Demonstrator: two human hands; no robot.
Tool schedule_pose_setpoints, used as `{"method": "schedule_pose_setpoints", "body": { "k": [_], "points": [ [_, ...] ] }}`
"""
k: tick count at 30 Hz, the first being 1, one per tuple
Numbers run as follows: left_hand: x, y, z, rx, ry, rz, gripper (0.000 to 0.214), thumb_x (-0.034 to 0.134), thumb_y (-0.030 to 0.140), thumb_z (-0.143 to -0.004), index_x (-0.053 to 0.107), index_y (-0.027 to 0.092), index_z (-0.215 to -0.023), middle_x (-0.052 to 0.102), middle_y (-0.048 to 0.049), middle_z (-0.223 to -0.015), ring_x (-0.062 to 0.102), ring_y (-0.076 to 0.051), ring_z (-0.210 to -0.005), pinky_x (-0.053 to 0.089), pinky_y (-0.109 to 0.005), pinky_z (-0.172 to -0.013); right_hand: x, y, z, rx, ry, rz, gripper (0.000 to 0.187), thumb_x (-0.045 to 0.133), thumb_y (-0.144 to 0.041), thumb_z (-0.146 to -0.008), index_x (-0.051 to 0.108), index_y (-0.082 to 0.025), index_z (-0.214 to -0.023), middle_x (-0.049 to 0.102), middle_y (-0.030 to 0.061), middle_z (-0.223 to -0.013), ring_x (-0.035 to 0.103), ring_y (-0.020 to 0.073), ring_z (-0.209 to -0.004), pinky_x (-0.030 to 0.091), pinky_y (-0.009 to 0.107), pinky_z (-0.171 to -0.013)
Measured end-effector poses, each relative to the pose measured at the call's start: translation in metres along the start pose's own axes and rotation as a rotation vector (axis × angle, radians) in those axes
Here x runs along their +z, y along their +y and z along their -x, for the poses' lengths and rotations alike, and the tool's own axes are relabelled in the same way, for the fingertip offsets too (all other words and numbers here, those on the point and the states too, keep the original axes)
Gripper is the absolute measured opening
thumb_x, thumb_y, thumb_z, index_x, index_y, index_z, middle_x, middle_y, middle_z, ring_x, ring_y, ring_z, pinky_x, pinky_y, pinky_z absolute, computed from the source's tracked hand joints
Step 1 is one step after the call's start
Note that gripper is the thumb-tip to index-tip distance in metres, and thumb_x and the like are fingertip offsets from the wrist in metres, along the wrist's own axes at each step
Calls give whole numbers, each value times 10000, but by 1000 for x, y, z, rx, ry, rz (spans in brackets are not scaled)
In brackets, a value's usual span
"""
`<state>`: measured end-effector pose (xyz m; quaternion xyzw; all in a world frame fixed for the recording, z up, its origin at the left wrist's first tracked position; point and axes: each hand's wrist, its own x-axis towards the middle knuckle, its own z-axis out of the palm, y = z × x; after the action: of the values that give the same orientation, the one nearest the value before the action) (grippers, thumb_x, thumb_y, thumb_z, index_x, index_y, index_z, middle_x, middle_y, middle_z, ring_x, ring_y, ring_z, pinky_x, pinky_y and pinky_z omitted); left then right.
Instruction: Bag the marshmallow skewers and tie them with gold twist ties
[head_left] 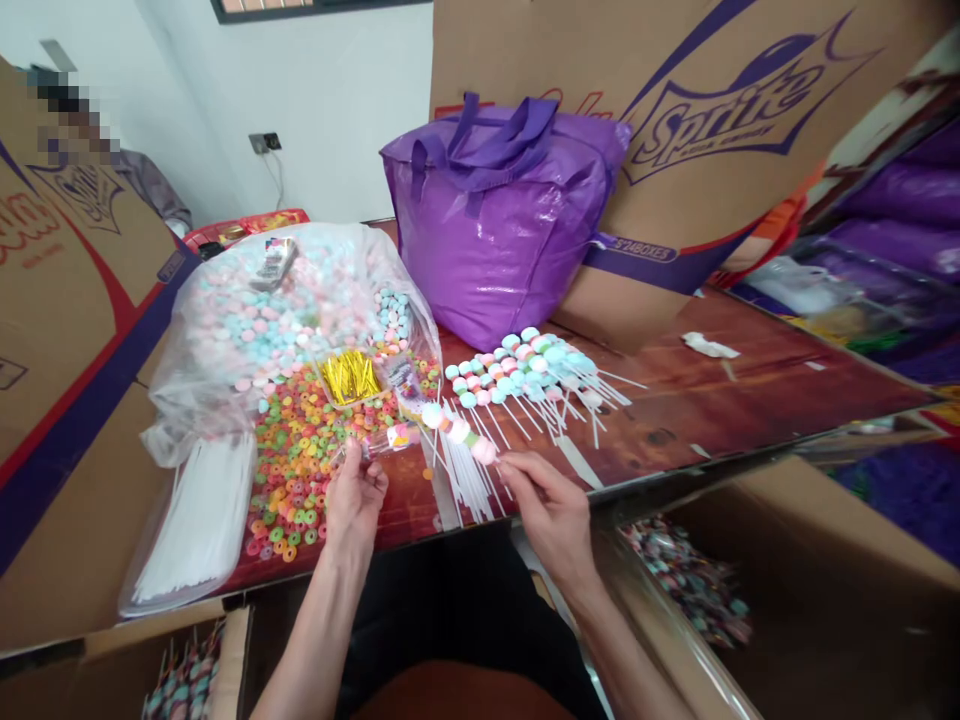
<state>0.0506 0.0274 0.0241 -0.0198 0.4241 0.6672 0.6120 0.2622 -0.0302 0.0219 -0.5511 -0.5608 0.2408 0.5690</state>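
One skewer (459, 432) in right hand (555, 507), marshmallows (274, 328) in bag (381, 255), gold ties (351, 376) in tray (358, 403)

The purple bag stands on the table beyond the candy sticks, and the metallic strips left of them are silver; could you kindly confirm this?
Not quite: the head view shows that the metallic strips left of the candy sticks are gold. The purple bag does stand on the table beyond them.

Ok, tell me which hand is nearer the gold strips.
Left. The left hand is on the near side of the gold strips; the right hand is farther off, toward the right.
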Motion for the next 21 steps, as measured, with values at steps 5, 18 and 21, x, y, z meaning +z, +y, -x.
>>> {"method": "schedule_pose_setpoints", "body": {
  "k": [5,18,21],
  "points": [
    [-2,-2,2,23,-41,-36,242,835,219,-728,607,153,-778,586,63,-647,478,-34,-438,410,-157,-425,-6,-1,12,-142,-45,111,158,570,-249,-946,715,-221,-891,696,49,-827,631,195,-781,490,322,-736],
    [-8,1,-2,288,-189,-250,379,881,406,-608,670,158,-803,690,2,-750,655,-129,-656,508,-240,-626,-11,9,13,-65,-236,-11,203,614,-342,-917,740,-236,-800,692,42,-743,659,187,-677,521,254,-610],
    [-8,2,-5,322,-183,-267,368,862,425,-641,665,152,-791,682,-5,-729,650,-140,-653,508,-245,-614,-8,20,11,-39,-261,-41,198,659,-387,-873,763,-251,-774,713,46,-729,686,197,-662,542,222,-578]
  ]
}}
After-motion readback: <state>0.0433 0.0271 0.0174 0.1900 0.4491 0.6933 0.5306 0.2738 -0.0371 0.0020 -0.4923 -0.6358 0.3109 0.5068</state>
